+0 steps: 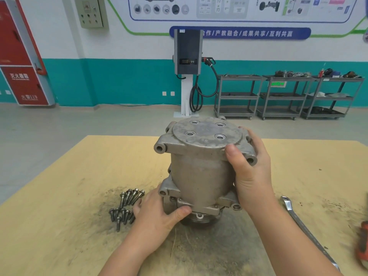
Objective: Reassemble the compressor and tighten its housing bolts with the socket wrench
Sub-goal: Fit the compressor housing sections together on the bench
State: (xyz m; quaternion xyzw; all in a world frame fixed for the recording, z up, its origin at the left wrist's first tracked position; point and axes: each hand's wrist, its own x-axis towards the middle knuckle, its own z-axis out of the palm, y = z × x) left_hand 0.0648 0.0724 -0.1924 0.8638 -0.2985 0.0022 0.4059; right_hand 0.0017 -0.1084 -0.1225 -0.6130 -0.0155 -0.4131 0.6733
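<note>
a person's left hand [159, 211] is gripping the lower flange and the right hand [249, 168] is clasping the upper rim of a grey metal compressor [199, 166] standing upright on the desk [59, 196], likely heavy and rigid, with loose bolts [125, 206] lying just beside it.

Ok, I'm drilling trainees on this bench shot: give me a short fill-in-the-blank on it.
1. The compressor stands upright on the ____ table.
2. The loose bolts lie to its ____.
3. Its flat top shows ____ round holes.
4. The right hand grips the compressor's upper flange; the left hand holds its ____ flange.

Missing words: wooden; left; four; lower
</note>
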